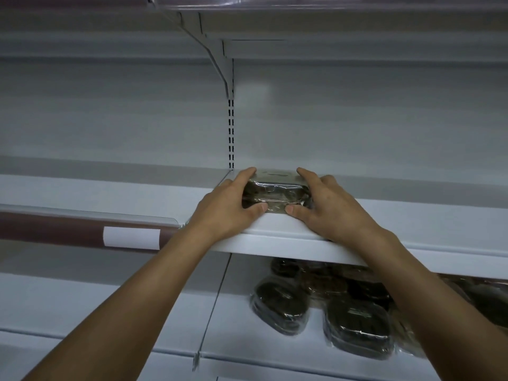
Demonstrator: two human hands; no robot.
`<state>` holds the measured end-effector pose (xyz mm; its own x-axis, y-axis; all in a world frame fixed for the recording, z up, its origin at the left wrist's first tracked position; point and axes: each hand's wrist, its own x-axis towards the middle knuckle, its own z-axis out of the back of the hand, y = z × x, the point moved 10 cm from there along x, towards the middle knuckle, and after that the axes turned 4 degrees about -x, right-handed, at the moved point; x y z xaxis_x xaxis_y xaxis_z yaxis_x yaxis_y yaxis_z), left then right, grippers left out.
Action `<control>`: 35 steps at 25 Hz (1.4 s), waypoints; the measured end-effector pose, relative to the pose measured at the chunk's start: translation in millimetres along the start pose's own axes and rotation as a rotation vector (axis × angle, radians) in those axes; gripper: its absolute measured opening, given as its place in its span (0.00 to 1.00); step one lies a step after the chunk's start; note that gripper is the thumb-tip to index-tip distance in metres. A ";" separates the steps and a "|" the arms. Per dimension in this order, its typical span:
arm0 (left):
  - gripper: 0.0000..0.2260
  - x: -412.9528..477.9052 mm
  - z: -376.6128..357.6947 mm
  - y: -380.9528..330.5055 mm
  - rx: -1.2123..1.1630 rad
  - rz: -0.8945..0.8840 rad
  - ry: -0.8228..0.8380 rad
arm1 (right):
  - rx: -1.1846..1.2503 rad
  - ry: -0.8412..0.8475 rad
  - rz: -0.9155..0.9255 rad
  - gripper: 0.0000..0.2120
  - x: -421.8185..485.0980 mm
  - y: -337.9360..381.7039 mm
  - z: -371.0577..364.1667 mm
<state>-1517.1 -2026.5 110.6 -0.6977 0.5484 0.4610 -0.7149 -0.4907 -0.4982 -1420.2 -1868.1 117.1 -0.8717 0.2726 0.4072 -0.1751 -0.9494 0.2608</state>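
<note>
The film-wrapped tray [275, 192] of dark food sat on the middle shelf [412, 215], close to its near edge and just right of the seam where two shelf boards met, with both hands clasped on it. The left hand [229, 206] wrapped the tray's left end, fingers reaching toward the far corner and thumb pressed on the near face. The right hand [328, 206] mirrored it on the right end, so each grip was closed on the tray rather than spread wide. The step in hand looked like setting the tray in place. Doing it well probably meant sliding it flat toward the far side with even pressure from both thumbs, its long side square to the shelf lip. The fingers could then peel away sideways so the slack film was not dragged or torn. The near lip was the edge to mind, since a tray released there could tip off toward the lower shelf [233, 334]. Open room was generous: bare board ran back to the back panel [357, 127] and well out to the right, and the upper shelf [357, 26] hung well above. To the left, the slotted upright [231, 133] rose at the far end of the seam, and a brown price rail [68, 228] with a white label [131, 237] fronted the neighbouring board. Below, more wrapped trays [354, 325] lay jumbled on the lower shelf.
</note>
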 end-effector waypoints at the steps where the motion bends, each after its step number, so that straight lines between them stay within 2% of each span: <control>1: 0.34 1.8 1.8 3.2 0.013 0.009 -0.005 | -0.008 -0.003 -0.006 0.37 1.8 3.3 -1.7; 6: 0.33 11.5 6.3 14.3 0.073 0.011 0.005 | -0.028 -0.006 -0.008 0.36 16.6 17.1 -9.9; 10: 0.33 21.3 3.4 21.7 0.099 -0.008 0.087 | -0.049 -0.007 -0.022 0.35 27.3 19.5 -15.0; 16: 0.33 26.2 -2.0 24.1 0.021 -0.022 0.159 | -0.079 -0.041 -0.006 0.35 32.2 23.7 -16.9; 27: 0.34 28.0 -1.6 25.1 0.070 0.024 0.087 | -0.092 -0.090 0.011 0.35 39.4 19.1 -22.6; 35: 0.32 28.4 -5.8 31.1 0.058 0.024 0.078 | -0.029 -0.034 0.016 0.35 34.2 18.2 -24.7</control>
<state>-1558.9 -2022.3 103.9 -0.7104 0.5862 0.3895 -0.7011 -0.5414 -0.4641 -1464.5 -1879.9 114.2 -0.8587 0.2624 0.4403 -0.1753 -0.9576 0.2287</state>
